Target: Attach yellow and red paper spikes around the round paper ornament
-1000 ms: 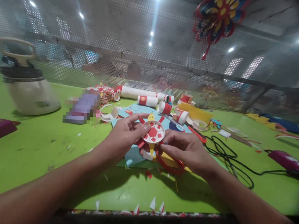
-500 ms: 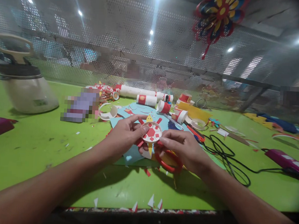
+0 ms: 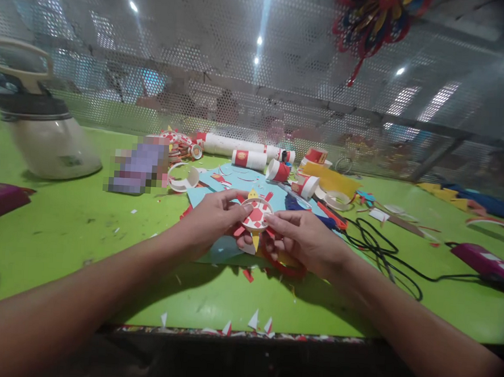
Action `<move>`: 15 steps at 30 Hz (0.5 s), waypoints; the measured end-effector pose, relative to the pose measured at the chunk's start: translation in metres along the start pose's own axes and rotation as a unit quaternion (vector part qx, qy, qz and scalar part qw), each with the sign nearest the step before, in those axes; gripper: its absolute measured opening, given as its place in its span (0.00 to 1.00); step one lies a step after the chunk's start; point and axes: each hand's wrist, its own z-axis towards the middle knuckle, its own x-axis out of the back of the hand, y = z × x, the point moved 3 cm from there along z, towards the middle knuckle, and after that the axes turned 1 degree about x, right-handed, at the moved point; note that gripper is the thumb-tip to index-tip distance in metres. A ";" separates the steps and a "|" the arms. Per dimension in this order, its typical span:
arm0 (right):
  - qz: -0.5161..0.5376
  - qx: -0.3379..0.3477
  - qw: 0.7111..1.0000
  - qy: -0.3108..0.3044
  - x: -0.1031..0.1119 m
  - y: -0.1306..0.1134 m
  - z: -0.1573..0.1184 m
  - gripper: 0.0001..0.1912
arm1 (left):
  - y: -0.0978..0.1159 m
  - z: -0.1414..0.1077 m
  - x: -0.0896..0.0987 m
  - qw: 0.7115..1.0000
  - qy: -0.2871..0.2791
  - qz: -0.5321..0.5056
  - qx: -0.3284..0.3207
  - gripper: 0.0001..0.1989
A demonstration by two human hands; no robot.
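A small paper turtle (image 3: 258, 214) is held above the blue paper. It has a round white shell with red patches, a yellow head, red legs and a yellow tail. My left hand (image 3: 216, 217) pinches its left side, thumb on the shell and fingers behind. On the opposite rim, the thumb and fingertips of my right hand (image 3: 306, 237) are closed. Below my right palm shows a red ring-shaped thing (image 3: 287, 268), partly covered; whether the hand touches it I cannot tell. Light blue paper (image 3: 214, 251) lies beneath both hands.
Paper cups (image 3: 279, 170) and a long cup stack (image 3: 233, 146) lie behind. Finished-looking turtles (image 3: 176, 141) are piled back left, near a purple phone-like object (image 3: 138, 167). A large jug (image 3: 54, 142) stands left. Black cable (image 3: 380, 247) and a magenta device (image 3: 482, 265) lie right.
My right hand has moved in, its thumb and fingers now on the turtle's right rim. The red ring-shaped thing is more covered by that hand. The view has tilted slightly down.
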 end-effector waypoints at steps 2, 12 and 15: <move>0.008 -0.012 1.000 -0.012 0.001 0.003 0.001 0.12 | -0.001 0.000 0.000 1.000 0.003 -0.005 0.011 0.19; 0.082 -0.029 0.996 0.000 0.006 0.004 0.003 0.11 | 0.002 -0.001 0.004 0.995 -0.070 -0.061 0.026 0.08; 0.082 -0.025 0.996 0.015 0.008 0.003 0.004 0.12 | 0.000 -0.002 0.005 0.994 -0.079 -0.054 0.058 0.13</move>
